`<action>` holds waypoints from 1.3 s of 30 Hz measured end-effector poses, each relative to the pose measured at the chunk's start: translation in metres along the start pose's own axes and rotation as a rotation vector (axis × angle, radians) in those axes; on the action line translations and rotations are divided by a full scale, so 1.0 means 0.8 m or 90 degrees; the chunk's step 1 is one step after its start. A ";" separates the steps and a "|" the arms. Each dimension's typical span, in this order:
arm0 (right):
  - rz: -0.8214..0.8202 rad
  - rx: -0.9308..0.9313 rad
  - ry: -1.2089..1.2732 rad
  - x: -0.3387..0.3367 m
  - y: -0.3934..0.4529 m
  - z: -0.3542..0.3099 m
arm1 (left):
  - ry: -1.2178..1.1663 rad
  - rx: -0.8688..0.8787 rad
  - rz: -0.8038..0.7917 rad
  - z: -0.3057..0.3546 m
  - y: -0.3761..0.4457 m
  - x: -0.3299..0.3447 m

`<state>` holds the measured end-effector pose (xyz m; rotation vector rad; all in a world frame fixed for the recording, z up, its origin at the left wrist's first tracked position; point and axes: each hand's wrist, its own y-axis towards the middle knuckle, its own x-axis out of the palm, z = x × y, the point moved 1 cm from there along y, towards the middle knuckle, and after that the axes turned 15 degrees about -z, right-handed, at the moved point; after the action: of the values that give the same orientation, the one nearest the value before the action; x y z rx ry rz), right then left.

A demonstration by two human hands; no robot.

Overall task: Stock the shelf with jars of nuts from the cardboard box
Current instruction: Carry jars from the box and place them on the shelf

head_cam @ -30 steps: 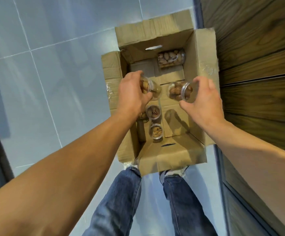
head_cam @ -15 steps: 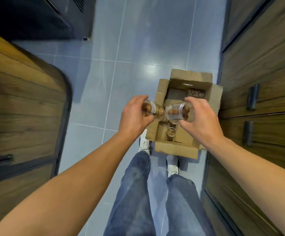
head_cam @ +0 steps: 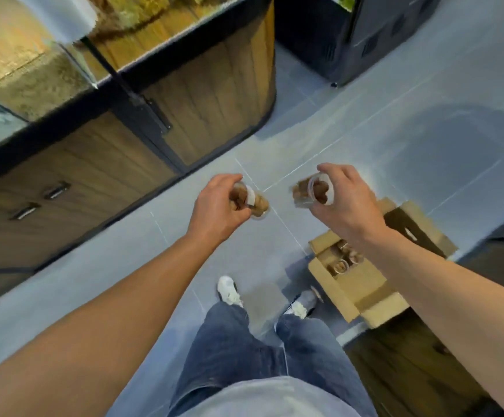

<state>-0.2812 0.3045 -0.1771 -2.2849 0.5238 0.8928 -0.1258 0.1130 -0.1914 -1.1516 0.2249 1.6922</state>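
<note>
In the head view, one jar of nuts [head_cam: 252,203] is gripped on its side by the curled fingers of the left hand [head_cam: 217,206], another jar [head_cam: 312,192] likewise by the right hand [head_cam: 347,203]. More jars are left in the cardboard box [head_cam: 365,284] below. Before being set on the shelf [head_cam: 64,55], each should be turned upright.

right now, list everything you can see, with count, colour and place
jars of nuts in hand: two, clear with brown nuts, left one, right one
cardboard box: one, tan, open on floor at right
jars in box: several, count unclear
display counter: one, wood with dark trim, upper left
dark unit: one, top right
floor: grey tiles
shoes: two, white
jeans: blue
left hand: grips a jar
right hand: grips a jar
</note>
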 end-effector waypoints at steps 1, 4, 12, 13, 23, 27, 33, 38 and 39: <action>-0.010 -0.021 -0.019 0.006 0.004 -0.024 | -0.008 -0.016 0.023 -0.014 -0.015 -0.013; -0.042 -0.070 -0.060 0.032 0.016 -0.099 | -0.028 -0.055 0.094 -0.063 -0.057 -0.052; -0.078 -0.193 -0.133 0.106 0.038 -0.300 | -0.031 -0.124 0.216 -0.212 -0.167 -0.167; -0.081 -0.207 -0.135 0.114 0.041 -0.325 | -0.031 -0.131 0.229 -0.231 -0.180 -0.183; -0.068 -0.325 -0.201 0.165 0.098 -0.557 | -0.042 -0.178 0.332 -0.362 -0.263 -0.357; -0.049 -0.379 -0.214 0.158 0.135 -0.628 | -0.045 -0.183 0.372 -0.395 -0.261 -0.421; -0.012 -0.442 -0.224 0.135 0.215 -0.719 | -0.029 -0.185 0.442 -0.429 -0.204 -0.513; 0.009 -0.470 -0.207 0.101 0.296 -0.781 | -0.006 -0.169 0.464 -0.437 -0.130 -0.592; 0.009 -0.468 -0.211 0.093 0.311 -0.791 | 0.001 -0.166 0.458 -0.438 -0.115 -0.608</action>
<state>-0.0757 -0.3123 0.0347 -2.6647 0.0536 1.6388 0.1563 -0.3740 0.0341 -1.3573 0.4720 2.4040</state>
